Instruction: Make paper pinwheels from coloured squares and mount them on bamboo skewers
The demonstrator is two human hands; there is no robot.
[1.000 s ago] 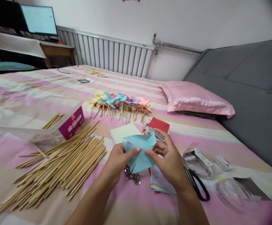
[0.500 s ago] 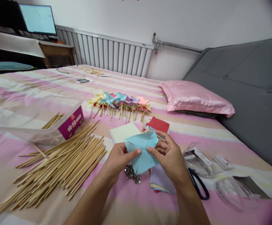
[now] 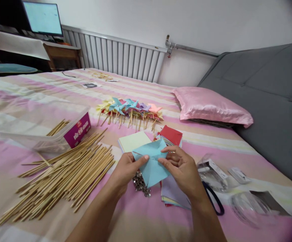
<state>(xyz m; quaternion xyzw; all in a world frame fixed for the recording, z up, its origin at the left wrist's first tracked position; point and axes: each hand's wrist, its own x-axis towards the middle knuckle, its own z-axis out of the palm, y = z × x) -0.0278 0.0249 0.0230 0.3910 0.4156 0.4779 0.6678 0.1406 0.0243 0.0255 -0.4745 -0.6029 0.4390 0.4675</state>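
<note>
Both my hands hold one light blue paper square [image 3: 152, 161] with cut flaps above the striped bed. My left hand [image 3: 126, 171] pinches its left side with thumb and fingers. My right hand [image 3: 182, 169] grips the right side, its fingers bending a flap toward the middle. Under the paper lies a small heap of shiny metal pins [image 3: 141, 185]. A stack of coloured paper sheets [image 3: 172, 196] lies beneath my right hand. Black-handled scissors [image 3: 213, 201] lie just right of my right wrist.
A big pile of bamboo sticks [image 3: 65, 174] spreads at the left, next to a clear plastic box [image 3: 47, 131] with a purple label. Finished paper pinwheels [image 3: 131, 109] lie in a row farther back. Yellow [image 3: 133, 141] and red [image 3: 171, 134] paper, clear packaging [image 3: 211, 173] and a pink pillow [image 3: 211, 107] are nearby.
My right fingers have moved up and left over the blue paper, folding a flap inward. The paper has shifted slightly up; my left hand keeps its pinch.
</note>
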